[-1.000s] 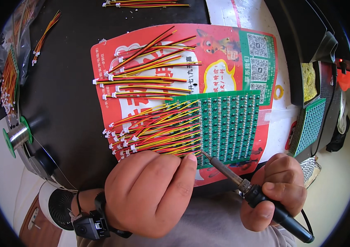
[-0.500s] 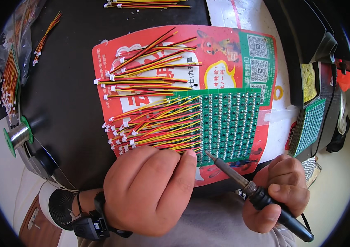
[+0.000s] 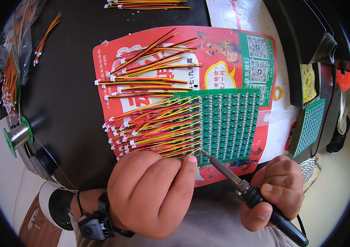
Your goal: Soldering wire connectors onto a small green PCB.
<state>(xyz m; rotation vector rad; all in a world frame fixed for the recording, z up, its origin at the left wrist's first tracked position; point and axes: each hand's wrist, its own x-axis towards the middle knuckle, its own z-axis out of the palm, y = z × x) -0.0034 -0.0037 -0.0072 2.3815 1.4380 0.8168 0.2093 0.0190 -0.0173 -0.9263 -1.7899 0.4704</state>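
A green panel of small circuit boards (image 3: 230,127) lies on a red printed sheet. Red, yellow and black wire leads with white plugs (image 3: 154,131) fan leftward from a column of its boards. My left hand (image 3: 152,191) is closed at the panel's lower left, its fingertips pinching a wire lead (image 3: 194,153) by the lowest boards; the rest of that lead is hidden under the hand. In my right hand (image 3: 278,193) is a soldering iron (image 3: 253,195), held by its black handle. Its tip points up and left, at or just above the boards beside my left fingertips.
Loose wire leads (image 3: 154,80) lie across the upper part of the red sheet (image 3: 183,33). A solder spool (image 3: 19,135) stands at the left, near bagged leads (image 3: 11,80). On the right are a stack of panels (image 3: 309,127), a yellow sponge (image 3: 308,82) and a yellow ring (image 3: 278,93).
The soldering iron and my right hand have shifted slightly left, bringing the tip closer to my left fingertips. My left hand has moved a little down and to the right.
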